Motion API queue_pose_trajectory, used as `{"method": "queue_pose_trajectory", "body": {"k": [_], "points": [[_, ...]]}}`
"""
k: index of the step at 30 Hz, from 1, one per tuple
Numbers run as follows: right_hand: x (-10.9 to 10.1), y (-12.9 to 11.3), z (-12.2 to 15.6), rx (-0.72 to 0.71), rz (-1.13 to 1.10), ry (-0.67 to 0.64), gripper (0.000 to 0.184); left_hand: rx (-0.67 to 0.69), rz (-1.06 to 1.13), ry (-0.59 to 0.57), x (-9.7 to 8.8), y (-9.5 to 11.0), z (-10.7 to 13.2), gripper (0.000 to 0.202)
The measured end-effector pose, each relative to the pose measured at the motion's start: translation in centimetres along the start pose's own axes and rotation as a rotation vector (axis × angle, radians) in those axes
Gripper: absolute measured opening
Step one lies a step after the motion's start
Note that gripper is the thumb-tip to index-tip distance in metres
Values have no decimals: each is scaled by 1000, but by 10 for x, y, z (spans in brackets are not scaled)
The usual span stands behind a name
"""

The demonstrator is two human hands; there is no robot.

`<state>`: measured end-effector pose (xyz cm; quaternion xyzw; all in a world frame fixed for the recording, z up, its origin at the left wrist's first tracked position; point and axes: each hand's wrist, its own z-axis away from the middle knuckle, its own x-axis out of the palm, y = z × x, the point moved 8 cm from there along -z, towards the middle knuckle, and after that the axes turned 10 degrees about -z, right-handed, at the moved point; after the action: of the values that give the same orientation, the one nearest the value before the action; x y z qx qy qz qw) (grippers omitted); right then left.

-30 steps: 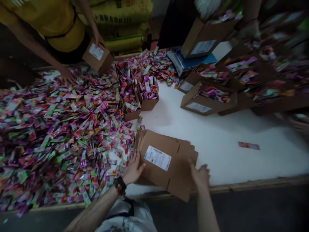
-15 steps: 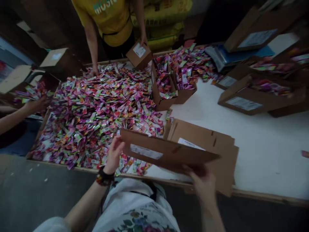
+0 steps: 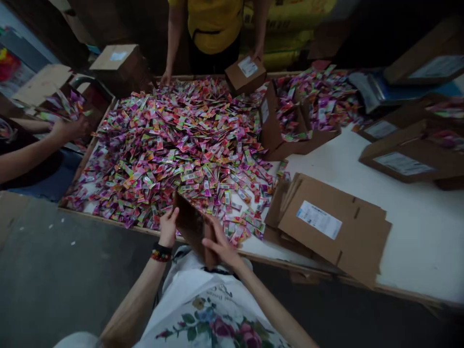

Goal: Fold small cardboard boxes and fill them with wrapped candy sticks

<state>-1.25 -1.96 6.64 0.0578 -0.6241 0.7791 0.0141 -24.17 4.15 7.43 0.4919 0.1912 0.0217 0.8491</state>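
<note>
Between my two hands is a brown cardboard box (image 3: 194,229), tilted and held close to my body at the table's front edge. My left hand (image 3: 168,228) grips its left side, the thumb along the edge. Fingers of my right hand (image 3: 220,243) close round its right side. Just beyond the box spreads a big heap of small, shiny, colourful packets (image 3: 174,145). To the right lies a stack of flattened cardboard boxes (image 3: 358,232), the top one with a white label (image 3: 319,220).
Opposite, a person in a yellow top (image 3: 215,24) holds a labelled box (image 3: 246,75). At the left, another person's hands (image 3: 68,128) hold a bunch of packets. Open boxes with packets (image 3: 308,140) stand behind the stack; more boxes (image 3: 402,162) are at the right.
The flat cardboard has left the stack, moved left and turned, and now looks partly opened out. My right hand has come in close to my left. The view has shifted left.
</note>
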Motion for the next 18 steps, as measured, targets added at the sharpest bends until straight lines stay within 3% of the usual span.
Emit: {"method": "queue_pose_trajectory", "body": {"k": [1,2,5,7,9,11,14,18], "points": [[4,8,0,10,46,25,72,28,-17,-8,-1,-1,2,44],[0,17,-2,34,83,130,75,69,-59,-43,-1,-1,4,44],[-34,40,-13,87,111,479,81,245,-333,-254,8,-2,14,33],[-49,42,-29,87,72,460,79,345,-527,-313,15,-7,16,33],[-54,28,-45,74,37,267,72,416,-651,-232,20,-10,11,25],[-43,0,-52,29,77,-72,65,460,-705,-99,27,-12,3,10],[-21,-34,-37,-46,338,-494,78,509,-694,36,38,-16,-3,23],[-6,-22,-16,-43,743,-663,107,404,-474,248,20,-26,-3,36]]}}
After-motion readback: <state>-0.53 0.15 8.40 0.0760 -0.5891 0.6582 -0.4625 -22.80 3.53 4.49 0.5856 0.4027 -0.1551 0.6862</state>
